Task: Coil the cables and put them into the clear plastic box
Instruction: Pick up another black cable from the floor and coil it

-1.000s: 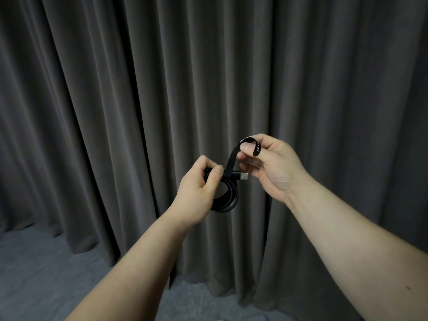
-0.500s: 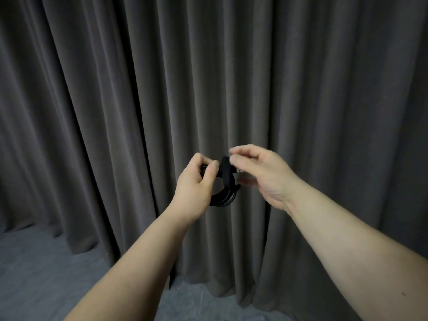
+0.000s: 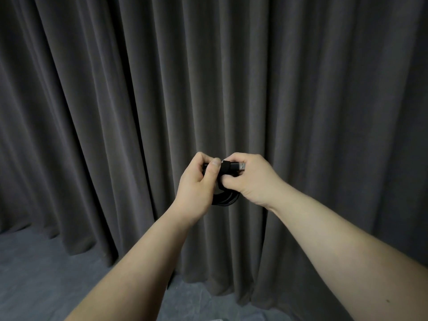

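Your left hand has its grip curled tight round the black cable coil, thumb laid across the top of the bundle and fingers wrapped behind it. Your right hand pinches the same coil from the other side — its fingers are folded over the black strap that bands the loops together, and the thumb tucks in beneath. Neither grip has any gap showing; both are clamped on the cable. A USB plug with a silvery metal end pokes out toward the right, lying just over your right hand's knuckles. The lower arc of the coil hangs below and between the two hands, its loops lying close against one another.

The cable is held up in the air in front of you, at the middle of the view, touching nothing but your hands. The clear plastic box does not show from here.

Behind the hands hangs a dark grey curtain in deep vertical folds, filling nearly the whole view from edge to edge. Its hem reaches down to a grey floor, which shows at the lower left and along the bottom.

Both forearms are bare and reach forward and upward from the lower corners — they converge so that your hands meet knuckle to knuckle, the left thumb almost touching the right fingers over the strap.
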Tool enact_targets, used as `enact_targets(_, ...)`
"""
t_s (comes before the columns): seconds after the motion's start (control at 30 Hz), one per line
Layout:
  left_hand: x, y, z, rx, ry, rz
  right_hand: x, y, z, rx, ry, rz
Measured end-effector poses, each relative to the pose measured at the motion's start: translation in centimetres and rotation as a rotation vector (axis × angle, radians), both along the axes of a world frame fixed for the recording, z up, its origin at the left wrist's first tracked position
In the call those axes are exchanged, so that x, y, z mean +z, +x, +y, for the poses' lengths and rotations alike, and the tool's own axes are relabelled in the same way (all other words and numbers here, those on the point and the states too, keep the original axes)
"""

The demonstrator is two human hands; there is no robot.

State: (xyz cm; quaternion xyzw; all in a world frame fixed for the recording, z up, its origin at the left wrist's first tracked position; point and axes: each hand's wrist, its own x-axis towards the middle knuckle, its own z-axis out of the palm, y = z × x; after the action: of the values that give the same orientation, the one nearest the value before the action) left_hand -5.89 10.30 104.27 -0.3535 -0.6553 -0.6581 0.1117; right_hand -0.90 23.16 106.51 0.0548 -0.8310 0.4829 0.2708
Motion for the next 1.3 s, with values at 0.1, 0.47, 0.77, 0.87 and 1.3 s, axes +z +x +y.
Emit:
enact_targets(0.1,0.0,0.3,0.3,-0.024,0.032,-0.003,-0.1,-0.1,-0.3,-0.161,0.132,0.045)
enact_targets(0.47,-0.3,-0.2,0.5,0.002,0.017,0.017,-0.6,-0.1,0.3,-0.211,0.087,0.022)
enact_targets(0.77,-0.2,-0.1,0.5,0.008,0.029,0.035,-0.5,0.5,0.9,0.236,-0.227,-0.085)
enact_targets(0.87,0.1,-0.1,0.3,-0.010,0.045,0.018,-0.2,0.8,1.4,0.408,-0.394,-0.183)
enact_targets(1.3,0.6,0.2,0.2,-0.099,0.079,-0.014,-0.4,0.3,3.7,0.670,-0.701,-0.345)
